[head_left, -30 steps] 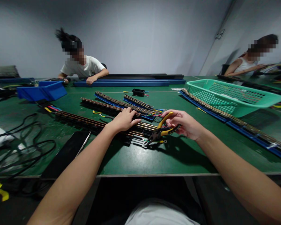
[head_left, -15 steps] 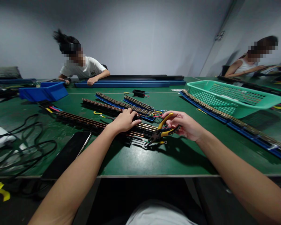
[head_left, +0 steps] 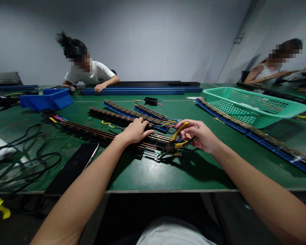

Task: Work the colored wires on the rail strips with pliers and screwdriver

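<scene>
My left hand (head_left: pixel 135 130) lies on a long dark strip with copper rails (head_left: pixel 91 131), fingers stretched along it and pressing it to the green table (head_left: pixel 153 172). My right hand (head_left: pixel 199 134) grips yellow-handled pliers (head_left: pixel 175 140); their dark jaws point left and down at the strip's near end, beside short yellow, red and green wires (head_left: pixel 171 123). More strips (head_left: pixel 129 112) on blue backing lie just beyond my hands.
A black phone (head_left: pixel 73 166) and tangled black cables (head_left: pixel 20 160) lie at the left. A blue bin (head_left: pixel 46 98) stands far left, a green mesh basket (head_left: pixel 250 103) at the right over a long blue strip (head_left: pixel 257 136). Two other people sit at the far edges.
The pliers' jaws have shifted slightly up and toward the strip's end. My left hand stays on the strip. The view has barely shifted.
</scene>
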A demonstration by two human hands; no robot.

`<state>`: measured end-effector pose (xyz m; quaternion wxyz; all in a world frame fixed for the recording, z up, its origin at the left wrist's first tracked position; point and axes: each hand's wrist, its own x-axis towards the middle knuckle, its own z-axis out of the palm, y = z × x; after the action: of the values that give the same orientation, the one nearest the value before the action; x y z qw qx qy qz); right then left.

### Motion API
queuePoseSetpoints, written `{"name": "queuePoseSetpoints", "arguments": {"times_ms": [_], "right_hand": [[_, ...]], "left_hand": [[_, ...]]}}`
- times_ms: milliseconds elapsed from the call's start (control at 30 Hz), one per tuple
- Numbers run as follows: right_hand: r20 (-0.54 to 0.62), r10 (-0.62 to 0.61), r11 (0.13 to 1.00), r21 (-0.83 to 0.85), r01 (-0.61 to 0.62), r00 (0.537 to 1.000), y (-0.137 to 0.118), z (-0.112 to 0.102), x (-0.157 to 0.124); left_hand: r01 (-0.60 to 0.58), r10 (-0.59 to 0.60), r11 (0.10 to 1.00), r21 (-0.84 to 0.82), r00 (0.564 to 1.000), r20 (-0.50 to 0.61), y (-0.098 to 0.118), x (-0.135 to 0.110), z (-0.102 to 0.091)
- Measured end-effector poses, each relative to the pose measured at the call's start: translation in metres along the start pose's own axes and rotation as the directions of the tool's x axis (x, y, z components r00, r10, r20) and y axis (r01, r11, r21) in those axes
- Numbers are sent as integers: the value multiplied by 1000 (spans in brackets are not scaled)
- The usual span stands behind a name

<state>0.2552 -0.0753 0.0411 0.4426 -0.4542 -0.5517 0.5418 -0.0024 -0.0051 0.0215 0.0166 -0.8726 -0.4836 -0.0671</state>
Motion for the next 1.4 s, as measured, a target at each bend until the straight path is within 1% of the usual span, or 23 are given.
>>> {"name": "queuePoseSetpoints", "arguments": {"times_ms": [100, 200, 367, 567, 700, 767, 867, 933, 1033, 1133, 1200, 1267, 1333, 1400], "right_hand": [[-70, -15, 999, -41, 12, 997, 3, 1, 1], [-114, -53, 997, -67, 46, 992, 7, 0, 4], [-157, -154, 980, -152, 131, 975, 11, -1, 6], [-196, -192, 950, -284, 131, 962, 12, -4, 5], [-229, -161, 943, -322, 81, 960, 13, -6, 8], [-228, -158, 945, -316, 81, 961, 11, -6, 8], [-155, -134, 967, -237, 95, 979, 7, -3, 5], [-111, -79, 982, -177, 59, 991, 3, -1, 2], [-84, 0, 990, -141, -12, 996, -4, 0, -2], [-86, 43, 992, -111, -52, 995, -12, -3, -5], [-129, 52, 995, -77, -62, 990, -18, -9, -6], [-197, 29, 999, -19, -33, 980, -24, -18, -6], [-288, -41, 997, 43, 56, 957, -26, -26, -4], [-413, -175, 976, 46, 212, 894, -24, -32, -1]], "left_hand": [[0, 0, 1000, -2, 1000, 3, 0, 0, 0], [-3, 3, 1000, -3, 1000, 5, 0, 0, 0], [-11, 11, 1000, -3, 1000, 2, 0, 1, 1], [-18, 18, 1000, -9, 1000, -6, -1, 1, 2], [-23, 22, 1000, -14, 1000, -10, -2, 1, 2], [-27, 26, 1000, -16, 1000, -14, -3, 1, 2], [-27, 27, 1000, -16, 1000, -15, -3, 2, 3], [-23, 23, 1000, -18, 1000, -14, -3, 2, 3], [-21, 21, 1000, -23, 1000, -16, -3, 1, 3], [-14, 13, 1000, -25, 1000, -9, -1, 0, 1], [-6, 6, 1000, -22, 1000, -1, 0, 0, -1], [-2, 2, 1000, -19, 1000, 4, 1, -1, -2], [-3, 3, 1000, -15, 1000, 6, 1, -1, -3], [-8, 8, 1000, -13, 1000, 4, 1, -1, -3]]}}
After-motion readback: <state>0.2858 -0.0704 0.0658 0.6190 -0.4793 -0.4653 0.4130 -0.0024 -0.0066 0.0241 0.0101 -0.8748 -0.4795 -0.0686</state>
